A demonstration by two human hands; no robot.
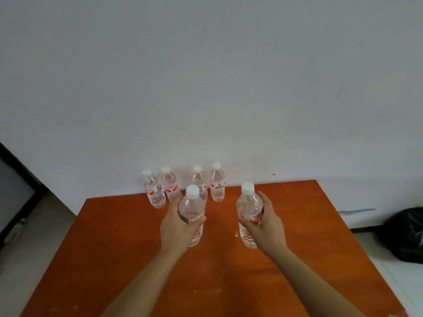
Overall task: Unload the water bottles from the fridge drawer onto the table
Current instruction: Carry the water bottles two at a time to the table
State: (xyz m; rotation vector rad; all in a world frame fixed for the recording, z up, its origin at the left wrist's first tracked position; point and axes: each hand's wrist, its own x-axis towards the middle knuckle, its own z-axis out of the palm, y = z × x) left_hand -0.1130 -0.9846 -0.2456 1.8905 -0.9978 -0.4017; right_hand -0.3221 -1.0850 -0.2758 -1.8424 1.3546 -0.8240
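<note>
My left hand (177, 225) grips a clear water bottle (191, 208) with a white cap, upright over the orange table (109, 248). My right hand (266, 221) grips a second upright water bottle (248, 207) of the same kind, a little to the right. I cannot tell whether either bottle's base touches the tabletop. Several more bottles stand in a row at the table's far edge by the wall, from the leftmost bottle (153, 188) to the rightmost bottle (217, 181). The fridge drawer is out of view.
A white wall (206, 76) rises right behind the table. A black bag (405, 234) lies on the floor at the right. A dark frame (20, 177) runs along the left edge. Bare orange tabletop spreads in front of and beside the held bottles.
</note>
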